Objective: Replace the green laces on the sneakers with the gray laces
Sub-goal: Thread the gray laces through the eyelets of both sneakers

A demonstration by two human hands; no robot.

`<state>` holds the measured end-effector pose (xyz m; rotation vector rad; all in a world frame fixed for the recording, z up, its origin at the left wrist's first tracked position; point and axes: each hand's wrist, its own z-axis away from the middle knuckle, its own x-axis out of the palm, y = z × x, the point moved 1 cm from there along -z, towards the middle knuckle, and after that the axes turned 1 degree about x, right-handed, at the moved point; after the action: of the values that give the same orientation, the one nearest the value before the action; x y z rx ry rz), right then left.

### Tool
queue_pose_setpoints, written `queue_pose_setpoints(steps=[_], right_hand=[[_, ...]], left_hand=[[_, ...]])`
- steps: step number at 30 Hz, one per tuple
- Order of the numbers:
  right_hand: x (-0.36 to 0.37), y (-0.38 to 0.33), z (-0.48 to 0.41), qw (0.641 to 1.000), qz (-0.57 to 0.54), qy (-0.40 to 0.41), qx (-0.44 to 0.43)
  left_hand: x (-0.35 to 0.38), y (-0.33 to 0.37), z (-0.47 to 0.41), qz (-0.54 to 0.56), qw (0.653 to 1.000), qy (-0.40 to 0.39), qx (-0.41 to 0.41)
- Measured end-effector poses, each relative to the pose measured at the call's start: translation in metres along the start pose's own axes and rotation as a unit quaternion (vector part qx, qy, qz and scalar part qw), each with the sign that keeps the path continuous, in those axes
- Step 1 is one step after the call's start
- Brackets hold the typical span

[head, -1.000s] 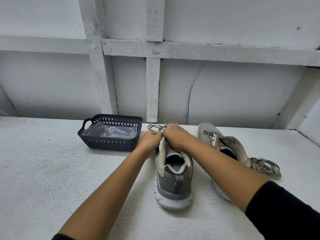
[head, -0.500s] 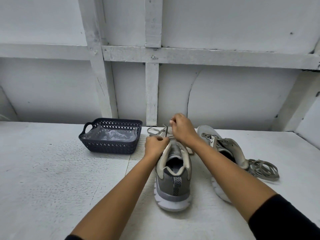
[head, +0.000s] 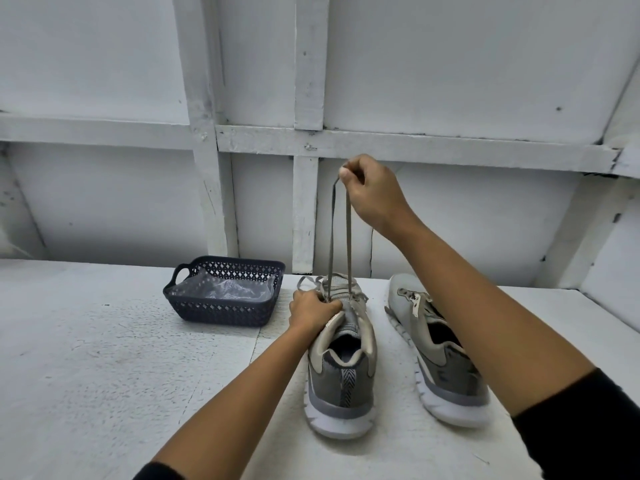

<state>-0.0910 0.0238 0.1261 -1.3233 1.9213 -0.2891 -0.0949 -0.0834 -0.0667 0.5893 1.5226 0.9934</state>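
White painted table (head: 104,375) against a white boarded wall (head: 450,81), nothing fancy going on setup-wise. I'm guessing I'm sitting somewhere around the middle of this job. My right hand (head: 375,195) is hanging high above the middle sneaker (head: 341,375), pinching the lace (head: 341,237) between thumb and fingertips. Two strands are running taut from that pinch straight down to the eyelets by the tongue. My left hand (head: 313,311) is gripping the top of that same sneaker at the tongue, fingers curled round it, pinning it to the table with the heel pointing at me. More slack lace is lying looped over the toe end (head: 311,282). Honestly the lace is looking a dull grey-olive in this light, so I'm not calling whether it's a green one on its way out or a gray one going in. The other sneaker (head: 440,358) is sitting just to the right, not touching the first. Its eyelets are looking bare from here, though my forearm is hiding part of it, so I'm judging that one stripped and waiting. A dark basket (head: 221,311) is sitting near the left with a clear plastic bag (head: 225,289) in it, and I'm not seeing any laces inside. So neither sneaker is looking finished, and I'm figuring most of the threading and the tying is ahead of me.
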Motion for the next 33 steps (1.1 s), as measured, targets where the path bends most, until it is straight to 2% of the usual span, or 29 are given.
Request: queue_pose_setpoints(steps=[6, 8, 11, 14, 15, 18, 20, 25, 29, 33], right_hand=[[-0.007, 0.007, 0.013, 0.999, -0.024, -0.004, 0.025], [-0.011, 0.009, 0.016, 0.999, -0.028, -0.006, 0.029], [-0.014, 0.012, 0.017, 0.998, -0.038, -0.005, 0.039], [-0.017, 0.012, 0.018, 0.998, -0.042, -0.003, 0.043], [-0.018, 0.012, 0.018, 0.998, -0.044, -0.002, 0.042], [-0.020, 0.011, 0.019, 0.997, -0.057, -0.001, 0.047], [-0.021, 0.010, 0.021, 0.996, -0.077, 0.004, 0.055], [-0.017, 0.007, 0.029, 0.969, -0.212, 0.023, 0.123], [-0.012, 0.005, 0.036, 0.929, -0.307, 0.020, 0.203], [-0.009, 0.008, 0.041, 0.917, -0.332, 0.028, 0.219]], left_hand=[[-0.029, 0.023, 0.008, -0.008, 0.997, -0.071, 0.022], [-0.049, 0.043, 0.013, 0.003, 0.995, -0.069, 0.069], [-0.085, 0.081, 0.023, 0.110, 0.981, -0.010, 0.163], [-0.115, 0.111, 0.033, 0.212, 0.948, -0.067, 0.229], [-0.120, 0.118, 0.036, 0.216, 0.942, -0.082, 0.243], [-0.125, 0.134, 0.041, 0.132, 0.950, -0.073, 0.275], [-0.121, 0.139, 0.042, 0.116, 0.951, -0.045, 0.283], [-0.108, 0.139, 0.048, 0.178, 0.942, 0.000, 0.285], [-0.098, 0.133, 0.048, 0.269, 0.935, -0.021, 0.231], [-0.091, 0.134, 0.051, 0.272, 0.933, -0.029, 0.233]])
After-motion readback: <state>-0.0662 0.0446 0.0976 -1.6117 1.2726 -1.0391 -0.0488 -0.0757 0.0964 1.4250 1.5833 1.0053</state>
